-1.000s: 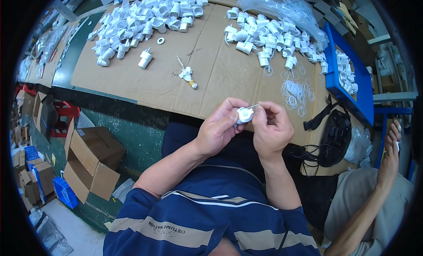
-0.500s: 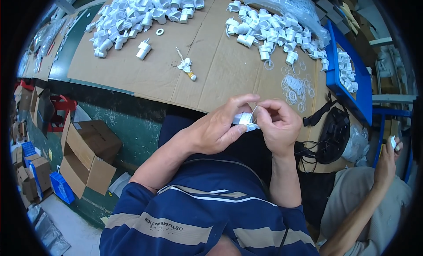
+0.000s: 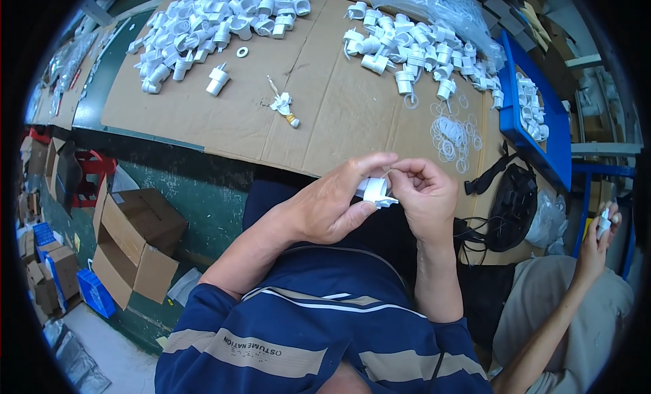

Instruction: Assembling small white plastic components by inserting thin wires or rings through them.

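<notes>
In front of my body, above my lap, my left hand (image 3: 333, 203) is closed around a white plastic pipe fitting (image 3: 375, 189). The fitting has a round barrel and a small projecting part at its lower end. My right hand (image 3: 427, 194) is at the fitting's right side, thumb and forefinger pinched on a thin pale sealing ring (image 3: 387, 169), mostly hidden by the fingers. Beyond my hands, loose thin clear rings (image 3: 450, 138) lie on the cardboard-covered table (image 3: 339, 116). Behind them is a heap of similar white fittings (image 3: 413, 41).
A larger heap of white fittings (image 3: 203, 28) lies far left, with a single fitting (image 3: 218, 79) and a tool with a yellow-wrapped end (image 3: 283, 108) nearer. A blue tray (image 3: 546, 150) and black bag (image 3: 513, 207) are right. A co-worker's hand (image 3: 597, 238) holds a white part.
The fitting has turned slightly in my left hand, and its barrel shows more. My right fingers have shifted a little left. The co-worker's held part shows more.
</notes>
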Tool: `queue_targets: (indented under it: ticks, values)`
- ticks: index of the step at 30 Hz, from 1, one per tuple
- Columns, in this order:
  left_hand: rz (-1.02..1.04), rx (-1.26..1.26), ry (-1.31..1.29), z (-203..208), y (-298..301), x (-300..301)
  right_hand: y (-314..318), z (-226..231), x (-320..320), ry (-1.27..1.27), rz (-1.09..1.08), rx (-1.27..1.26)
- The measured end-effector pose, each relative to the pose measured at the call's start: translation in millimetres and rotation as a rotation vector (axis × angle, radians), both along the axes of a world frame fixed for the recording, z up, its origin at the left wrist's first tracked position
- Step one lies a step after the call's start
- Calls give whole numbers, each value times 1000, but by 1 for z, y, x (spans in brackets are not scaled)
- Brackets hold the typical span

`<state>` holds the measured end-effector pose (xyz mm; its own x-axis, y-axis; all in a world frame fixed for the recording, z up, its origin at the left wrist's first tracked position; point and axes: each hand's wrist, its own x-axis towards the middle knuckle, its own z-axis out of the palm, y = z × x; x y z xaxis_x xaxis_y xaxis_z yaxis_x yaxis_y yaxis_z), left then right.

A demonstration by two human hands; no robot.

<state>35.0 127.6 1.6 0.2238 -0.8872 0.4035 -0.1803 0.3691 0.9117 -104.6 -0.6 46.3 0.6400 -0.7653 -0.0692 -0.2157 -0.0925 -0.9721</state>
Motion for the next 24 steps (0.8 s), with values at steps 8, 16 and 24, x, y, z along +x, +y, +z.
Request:
queue_targets:
  ticks: [8,16,24]
  values:
    - [-76,47,128,-17,-8,9,7,-2,3,6,-12,-80]
    - [-355,-54,1401,-19,-20,-15,6,11,13,27,-20,190]
    - [-251,-35,1442,-25,-25,-18,2,10,12,-112,18,517]
